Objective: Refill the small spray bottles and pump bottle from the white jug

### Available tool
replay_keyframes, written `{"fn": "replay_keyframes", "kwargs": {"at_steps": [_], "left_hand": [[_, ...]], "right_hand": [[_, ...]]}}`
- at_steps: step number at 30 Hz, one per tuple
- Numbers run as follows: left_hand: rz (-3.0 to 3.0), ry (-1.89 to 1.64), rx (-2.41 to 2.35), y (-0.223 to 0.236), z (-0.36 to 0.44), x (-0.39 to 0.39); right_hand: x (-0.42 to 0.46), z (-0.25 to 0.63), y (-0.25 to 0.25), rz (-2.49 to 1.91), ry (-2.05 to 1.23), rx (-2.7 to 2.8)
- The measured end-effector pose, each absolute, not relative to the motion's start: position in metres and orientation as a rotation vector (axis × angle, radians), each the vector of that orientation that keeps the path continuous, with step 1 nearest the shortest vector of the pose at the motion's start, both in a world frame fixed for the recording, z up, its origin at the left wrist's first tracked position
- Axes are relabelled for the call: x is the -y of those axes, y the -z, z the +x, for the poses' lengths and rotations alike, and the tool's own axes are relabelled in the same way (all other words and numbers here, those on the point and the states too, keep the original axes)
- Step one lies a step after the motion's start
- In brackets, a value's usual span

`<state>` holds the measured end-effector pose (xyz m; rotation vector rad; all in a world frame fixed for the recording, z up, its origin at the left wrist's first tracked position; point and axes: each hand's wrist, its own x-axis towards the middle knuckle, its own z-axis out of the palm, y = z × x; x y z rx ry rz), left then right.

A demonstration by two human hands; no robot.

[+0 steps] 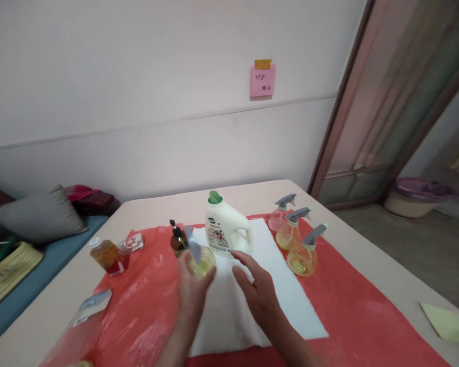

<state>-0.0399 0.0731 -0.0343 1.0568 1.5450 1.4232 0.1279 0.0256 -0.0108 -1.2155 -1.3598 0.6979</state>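
My left hand [189, 285] is wrapped round a yellowish clear spray bottle [203, 264] with a grey trigger head, which is blurred by motion. My right hand [258, 288] hovers over the white cloth [229, 306], holding nothing, its thumb and fingers apart. Just beyond both hands stands a white detergent jug [219, 232] with a green top [214, 197] and a handle on its right side. Close behind the held bottle is a dark brown pump bottle [177, 240], partly hidden.
To the right stand three spray bottles in a row: pink [277, 220], yellow [287, 235] and orange-yellow [302, 259]. An amber bottle [106, 256] leans at left near a small card packet [133, 242]. Red plastic sheeting [149, 295] covers part of the table [153, 209].
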Motion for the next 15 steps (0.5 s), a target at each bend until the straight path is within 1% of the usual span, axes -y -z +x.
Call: {"fn": "replay_keyframes", "kwargs": {"at_steps": [2,3,6,10,13,15], "left_hand": [[1.261,-1.312,-1.372,0.032,-0.010,-0.046],[1.337,-1.317,-1.304,0.030,0.002,-0.034],[1.407,-1.183,-1.275,0.021,0.021,-0.014],[1.431,-0.919,-1.186,0.009,0.019,-0.017],[1.398,-0.845,-1.093,0.009,0.012,-0.023],[1.332,-0.800,-0.938,0.013,0.007,-0.024]], "right_hand": [[-0.021,0.124,0.004,-1.185,-0.766,1.401],[-0.018,0.123,0.000,-1.187,-0.805,1.401],[-0.016,0.128,-0.006,-1.201,-0.900,1.337],[-0.021,0.142,-0.005,-1.156,-0.989,1.313],[-0.024,0.149,-0.005,-1.138,-1.091,1.304],[-0.022,0.152,-0.010,-1.090,-1.207,1.283]]}}
